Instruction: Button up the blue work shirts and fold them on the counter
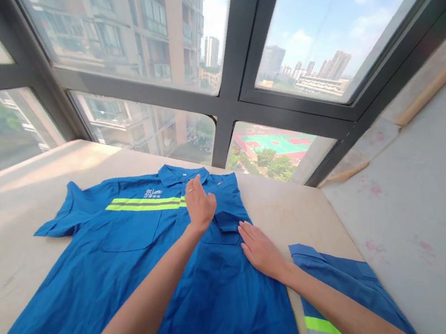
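Observation:
A blue short-sleeved work shirt (148, 280) lies spread out, its collar toward the window. It has a yellow-green reflective chest band and white lettering. My left hand (200, 203), with a ring on one finger, is over the chest just below the collar. Its fingers are curled together; what they hold, if anything, is hidden. Along the shirt's right edge, my right hand (261, 248) lies flat with fingers stretched, beside the right sleeve (231, 221), which is folded inward over the chest. The left sleeve (59, 215) sticks out to the side.
Another blue garment (343, 283) with reflective bands lies at the lower right, partly under my right forearm. Both rest on a pale surface (288, 207). Dark window frames (230, 81) rise behind it, and a flower-patterned wall (423, 203) borders the right side.

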A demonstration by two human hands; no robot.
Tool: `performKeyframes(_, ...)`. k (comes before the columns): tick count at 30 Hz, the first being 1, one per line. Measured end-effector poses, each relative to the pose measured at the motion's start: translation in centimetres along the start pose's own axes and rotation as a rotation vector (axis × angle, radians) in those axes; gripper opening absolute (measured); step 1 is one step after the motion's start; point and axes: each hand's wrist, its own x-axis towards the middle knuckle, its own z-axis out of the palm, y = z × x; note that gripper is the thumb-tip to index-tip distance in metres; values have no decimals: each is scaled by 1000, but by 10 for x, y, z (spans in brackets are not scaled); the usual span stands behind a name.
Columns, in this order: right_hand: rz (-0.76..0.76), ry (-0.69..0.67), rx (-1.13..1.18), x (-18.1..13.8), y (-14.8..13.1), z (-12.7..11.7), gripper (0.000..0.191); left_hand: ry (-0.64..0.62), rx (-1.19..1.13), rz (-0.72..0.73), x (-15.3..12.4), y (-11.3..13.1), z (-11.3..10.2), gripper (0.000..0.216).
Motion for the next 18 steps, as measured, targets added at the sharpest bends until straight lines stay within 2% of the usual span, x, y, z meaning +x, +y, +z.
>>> performKeyframes(4, -3, 3, 24, -1, 1, 0, 50, -324, 188, 405, 25, 29, 23, 43)
performKeyframes(6, -5, -3, 28, -2, 0, 0, 50, -490, 239, 576, 34, 37, 44, 45)
performKeyframes(8, 1, -3, 28, -3, -1, -1, 51, -637, 271, 672, 40, 37, 66, 50)
performKeyframes(10, 6, 4, 31, -5, -2, -1, 52, -728, 298, 657, 42, 30, 86, 55)
performKeyframes(13, -1, 12, 40, -7, -1, 0, 53, -794, 326, 522, 43, 14, 109, 63)
performKeyframes(15, -6, 4, 41, -8, 0, -1, 53, -801, 331, 454, 42, 4, 117, 68)
performKeyframes(18, 1, -10, 42, -9, -1, -2, 53, -747, 319, 434, 38, -5, 123, 71)
